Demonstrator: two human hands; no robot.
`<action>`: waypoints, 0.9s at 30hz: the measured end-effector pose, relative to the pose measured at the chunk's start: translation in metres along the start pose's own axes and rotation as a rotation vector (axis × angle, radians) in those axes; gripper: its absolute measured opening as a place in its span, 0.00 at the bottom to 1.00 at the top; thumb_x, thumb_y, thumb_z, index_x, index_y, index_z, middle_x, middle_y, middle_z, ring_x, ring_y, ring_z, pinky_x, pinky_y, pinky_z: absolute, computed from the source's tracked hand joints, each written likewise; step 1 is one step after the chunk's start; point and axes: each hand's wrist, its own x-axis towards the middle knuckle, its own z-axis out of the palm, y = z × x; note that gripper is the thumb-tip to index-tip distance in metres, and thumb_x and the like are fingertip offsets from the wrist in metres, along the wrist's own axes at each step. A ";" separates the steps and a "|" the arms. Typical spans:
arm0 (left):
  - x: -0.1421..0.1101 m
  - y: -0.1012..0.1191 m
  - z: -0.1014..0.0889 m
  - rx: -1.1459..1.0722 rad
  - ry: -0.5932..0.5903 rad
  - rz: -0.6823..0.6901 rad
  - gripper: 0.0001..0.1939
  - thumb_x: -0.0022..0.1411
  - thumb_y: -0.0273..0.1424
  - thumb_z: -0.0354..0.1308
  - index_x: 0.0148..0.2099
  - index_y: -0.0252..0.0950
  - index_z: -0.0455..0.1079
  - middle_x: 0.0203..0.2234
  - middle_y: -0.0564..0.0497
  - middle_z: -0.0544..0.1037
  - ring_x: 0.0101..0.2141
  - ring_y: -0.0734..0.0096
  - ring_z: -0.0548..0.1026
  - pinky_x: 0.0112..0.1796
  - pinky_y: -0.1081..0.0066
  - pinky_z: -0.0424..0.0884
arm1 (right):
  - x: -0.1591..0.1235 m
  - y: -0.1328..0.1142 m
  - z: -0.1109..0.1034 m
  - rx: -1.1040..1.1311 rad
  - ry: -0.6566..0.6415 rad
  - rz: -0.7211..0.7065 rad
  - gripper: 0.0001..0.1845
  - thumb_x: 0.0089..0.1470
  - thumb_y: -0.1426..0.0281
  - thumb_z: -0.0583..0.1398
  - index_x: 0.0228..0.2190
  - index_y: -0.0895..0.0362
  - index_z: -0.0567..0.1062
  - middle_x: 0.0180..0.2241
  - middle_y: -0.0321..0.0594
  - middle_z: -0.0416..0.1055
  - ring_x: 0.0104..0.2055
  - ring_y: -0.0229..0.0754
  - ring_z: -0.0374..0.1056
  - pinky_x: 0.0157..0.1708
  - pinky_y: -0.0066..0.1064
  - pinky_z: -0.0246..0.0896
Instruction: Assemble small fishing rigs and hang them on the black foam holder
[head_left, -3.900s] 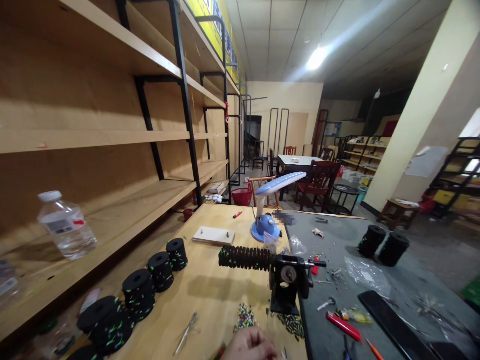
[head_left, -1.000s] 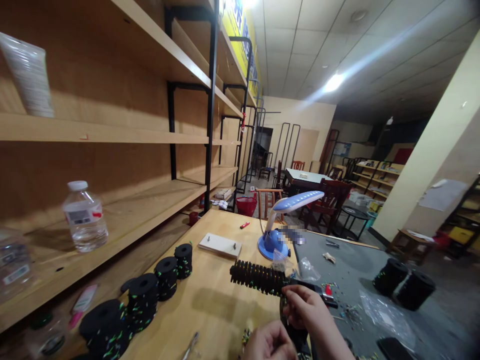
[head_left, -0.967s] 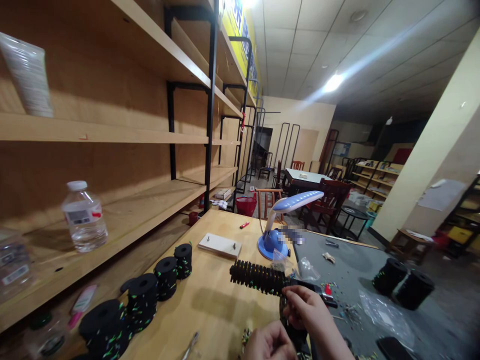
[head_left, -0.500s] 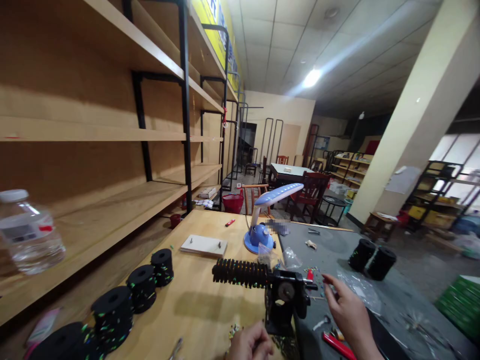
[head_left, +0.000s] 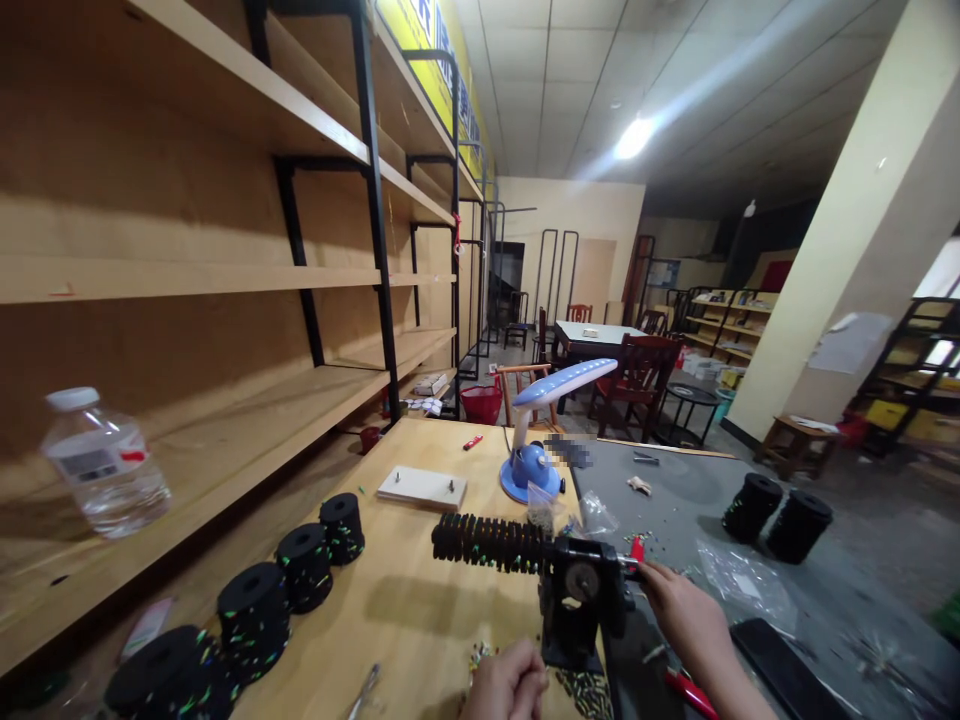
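Observation:
Low in the view, my left hand (head_left: 506,682) is closed with its fingers curled, beside small coloured pieces (head_left: 484,655) on the wood. What it holds, if anything, is hidden. My right hand (head_left: 686,612) has its fingers closed around the right end of the metal shaft (head_left: 627,563) of a black bench-mounted winder (head_left: 581,590). A row of black ridged discs (head_left: 487,542), with small green and orange specks between them, extends from the winder's left side. Many small metallic pieces (head_left: 585,692) lie at the winder's foot.
Black speckled rolls (head_left: 253,605) line the table's left edge; two more (head_left: 799,525) stand at right. A blue desk lamp (head_left: 531,475) and white board with two pegs (head_left: 421,489) sit behind. Tweezers (head_left: 365,690), red-handled tool (head_left: 688,692) and plastic bag (head_left: 746,580) lie about.
My right hand has moved in to the shaft end, which it was just short of before. My left hand stays low and closed. The camera view has shifted slightly left.

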 end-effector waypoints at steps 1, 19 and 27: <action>0.002 0.002 -0.001 0.007 0.014 0.008 0.09 0.59 0.32 0.53 0.26 0.38 0.65 0.15 0.56 0.66 0.19 0.73 0.64 0.24 0.75 0.56 | 0.001 0.000 0.000 -0.002 -0.001 -0.019 0.19 0.58 0.75 0.52 0.45 0.52 0.78 0.46 0.43 0.78 0.43 0.50 0.74 0.39 0.36 0.68; 0.035 0.028 -0.017 0.091 0.190 0.315 0.13 0.66 0.31 0.45 0.27 0.38 0.59 0.20 0.56 0.62 0.23 0.72 0.62 0.26 0.74 0.54 | -0.041 -0.006 0.001 0.113 -0.112 -0.045 0.18 0.53 0.77 0.54 0.38 0.52 0.81 0.35 0.41 0.81 0.40 0.51 0.72 0.39 0.36 0.66; 0.036 0.032 -0.017 0.100 0.237 0.365 0.13 0.65 0.30 0.46 0.28 0.37 0.63 0.20 0.55 0.65 0.23 0.71 0.63 0.27 0.73 0.55 | -0.062 -0.001 0.003 0.147 -0.120 -0.027 0.21 0.52 0.77 0.52 0.40 0.51 0.80 0.37 0.41 0.80 0.42 0.50 0.72 0.41 0.36 0.68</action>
